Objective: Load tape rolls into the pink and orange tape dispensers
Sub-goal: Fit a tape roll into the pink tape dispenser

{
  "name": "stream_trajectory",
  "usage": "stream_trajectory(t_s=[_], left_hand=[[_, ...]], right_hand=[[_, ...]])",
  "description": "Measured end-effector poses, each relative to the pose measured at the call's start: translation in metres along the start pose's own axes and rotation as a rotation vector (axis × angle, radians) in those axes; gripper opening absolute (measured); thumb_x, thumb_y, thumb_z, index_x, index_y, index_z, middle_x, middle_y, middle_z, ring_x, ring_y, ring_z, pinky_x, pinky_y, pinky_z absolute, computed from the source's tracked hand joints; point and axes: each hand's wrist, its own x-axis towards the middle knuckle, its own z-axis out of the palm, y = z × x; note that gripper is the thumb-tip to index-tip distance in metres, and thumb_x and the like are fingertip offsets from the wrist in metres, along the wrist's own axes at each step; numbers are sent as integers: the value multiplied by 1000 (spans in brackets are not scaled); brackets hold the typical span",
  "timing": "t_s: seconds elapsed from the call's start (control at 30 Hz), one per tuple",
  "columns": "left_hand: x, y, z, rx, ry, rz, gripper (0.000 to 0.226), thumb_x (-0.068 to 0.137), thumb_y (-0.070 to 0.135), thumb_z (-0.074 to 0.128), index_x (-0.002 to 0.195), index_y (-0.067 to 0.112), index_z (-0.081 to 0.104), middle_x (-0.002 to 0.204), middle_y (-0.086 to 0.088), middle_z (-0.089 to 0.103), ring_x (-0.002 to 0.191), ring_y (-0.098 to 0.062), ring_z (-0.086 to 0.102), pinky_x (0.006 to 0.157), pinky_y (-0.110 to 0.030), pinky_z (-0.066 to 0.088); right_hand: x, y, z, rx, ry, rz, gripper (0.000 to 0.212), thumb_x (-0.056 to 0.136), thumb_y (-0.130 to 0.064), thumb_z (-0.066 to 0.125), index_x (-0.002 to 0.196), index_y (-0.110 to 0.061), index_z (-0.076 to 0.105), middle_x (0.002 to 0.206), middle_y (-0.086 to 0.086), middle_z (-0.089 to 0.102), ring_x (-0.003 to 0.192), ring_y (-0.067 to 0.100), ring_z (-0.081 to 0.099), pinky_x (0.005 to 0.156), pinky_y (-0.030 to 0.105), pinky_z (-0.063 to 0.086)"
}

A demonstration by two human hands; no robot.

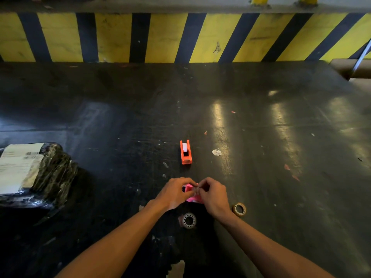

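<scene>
While forearms converge, both hands point(193, 192) pinch the pink dispenser point(189, 190).

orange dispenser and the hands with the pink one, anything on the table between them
No object: in the head view, only bare dark table lies between the orange dispenser and the hands on the pink dispenser.

Dark scuffed table point(261, 121), orange tape dispenser point(186, 152), two tape rolls point(189, 220), wrapped parcel point(34, 175), paper scraps point(216, 152)

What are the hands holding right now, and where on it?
Both hands hold the pink tape dispenser: left hand at its left side, right hand fingers pinching over its top right.
</scene>
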Motion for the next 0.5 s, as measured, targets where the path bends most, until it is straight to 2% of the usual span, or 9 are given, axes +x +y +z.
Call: stream_trajectory(t_s=[0.03,0.1,0.17,0.27,0.37,0.5], left_hand=[[0,0,-1,7,-4,2,28,87,33,73,115,32,69,122,6,68,114,-9,62,101,-46,52],[-1,2,-2,23,-14,13,27,87,37,72,114,33,69,119,8,69,113,-7,62,99,-45,53],[-1,2,-2,32,-18,26,27,86,39,72,112,34,69,117,8,69,111,-7,62,98,-44,53],[0,0,-1,32,-8,20,28,86,30,75,113,29,69,121,4,68,112,-11,62,100,-44,53],[1,-2,0,17,-6,12,29,85,25,76,114,23,71,125,0,67,115,-14,62,102,-44,52],[1,0,-1,-6,-23,-8,31,86,26,75,116,22,70,129,-1,66,121,-15,59,105,-42,49]], right_hand=[[1,-1,-1,50,-7,42,19,85,-9,69,77,-26,64,76,-10,66,63,-11,62,48,4,42],[4,-2,-6,88,-11,91,16,83,-11,71,78,-26,65,76,-8,66,59,-6,61,45,4,41],[6,-1,-13,70,-28,116,11,82,-14,73,83,-24,69,79,-7,67,69,0,61,48,6,39],[7,9,-25,52,-47,143,12,82,-10,69,86,-21,73,78,-5,68,70,7,61,53,12,39],[7,18,-38,54,-47,192,17,79,-7,68,80,-23,69,70,-5,68,61,7,60,47,10,40],[6,30,-48,111,-63,265,17,78,-6,75,73,-20,67,70,3,70,62,15,63,56,29,50]])
